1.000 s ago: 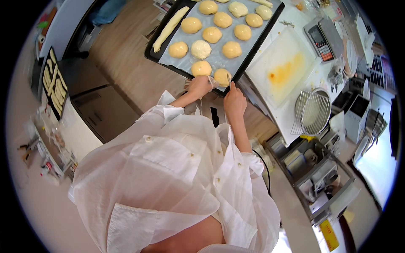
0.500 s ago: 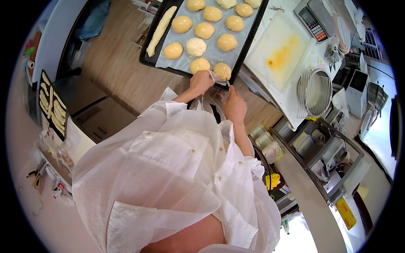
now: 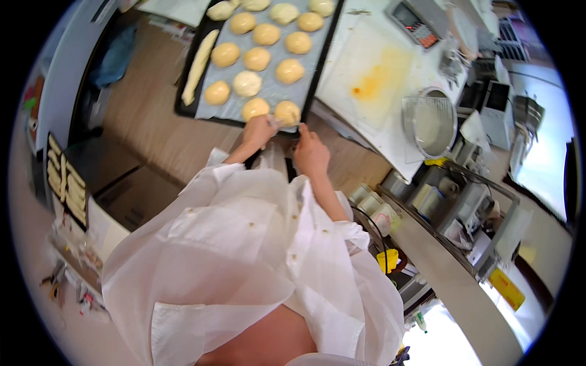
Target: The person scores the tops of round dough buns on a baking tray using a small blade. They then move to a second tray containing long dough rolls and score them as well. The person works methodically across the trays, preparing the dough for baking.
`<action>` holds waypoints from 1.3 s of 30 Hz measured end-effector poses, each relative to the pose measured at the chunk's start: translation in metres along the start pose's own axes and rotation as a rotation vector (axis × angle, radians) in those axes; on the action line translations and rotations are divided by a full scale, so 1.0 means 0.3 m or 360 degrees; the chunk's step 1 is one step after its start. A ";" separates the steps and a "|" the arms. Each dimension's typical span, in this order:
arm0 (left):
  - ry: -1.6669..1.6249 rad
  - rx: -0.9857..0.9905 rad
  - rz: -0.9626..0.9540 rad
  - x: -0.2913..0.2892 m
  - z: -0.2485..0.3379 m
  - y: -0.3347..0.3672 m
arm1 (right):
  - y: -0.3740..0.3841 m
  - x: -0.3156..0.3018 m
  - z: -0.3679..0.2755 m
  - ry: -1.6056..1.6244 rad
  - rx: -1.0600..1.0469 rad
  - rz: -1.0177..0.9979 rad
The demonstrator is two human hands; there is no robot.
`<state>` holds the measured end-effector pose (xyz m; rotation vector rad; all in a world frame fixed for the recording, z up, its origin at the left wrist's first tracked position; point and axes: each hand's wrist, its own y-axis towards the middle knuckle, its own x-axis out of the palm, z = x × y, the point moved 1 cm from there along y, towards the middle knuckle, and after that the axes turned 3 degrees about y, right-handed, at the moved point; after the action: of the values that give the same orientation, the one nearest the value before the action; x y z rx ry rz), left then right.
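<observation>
A dark baking tray [image 3: 185,113] lined with pale paper [image 3: 210,110] carries several round dough balls, most of them glossy yellow. One paler, unglazed ball [image 3: 247,84] sits among them. Along the tray's left side lies a long dough strip [image 3: 200,67]. My left hand [image 3: 260,129] is closed at the near edge, beside the nearest left ball [image 3: 255,110], with something small and translucent at its fingertips. Close by, my right hand [image 3: 312,154] is closed around a thin tool, its tip by the nearest right ball [image 3: 287,113]. The tool's kind is too small and blurred to make out.
Right of the tray, a white table bears a yellow-stained translucent board [image 3: 372,79], a digital scale [image 3: 415,23] and a round bowl with a wire rack [image 3: 429,125]. A second dark tray of dough strips [image 3: 67,183] stands at left. Shelves with containers [image 3: 452,207] are at lower right.
The whole view has shifted, so the tray and hands appear farther left and slightly lower. Both hands stay at the tray's near edge, by the same two balls.
</observation>
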<state>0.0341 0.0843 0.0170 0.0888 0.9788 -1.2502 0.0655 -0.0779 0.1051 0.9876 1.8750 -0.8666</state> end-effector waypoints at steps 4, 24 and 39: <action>-0.0084 -0.0040 -0.0009 -0.018 0.009 -0.022 | 0.028 -0.051 0.031 0.0071 0.0026 -0.0076; -0.0845 -0.0113 0.0677 -0.258 0.001 -0.003 | 0.262 -0.249 0.172 0.0146 -0.0190 0.0177; -0.0170 -0.0024 0.0436 -0.153 0.124 0.293 | 0.533 -0.081 -0.059 -0.0782 -0.0922 0.0179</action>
<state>0.1283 0.1306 0.0314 0.1385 0.8520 -0.9861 0.2072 0.0021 0.1038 0.4597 1.4933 -0.4033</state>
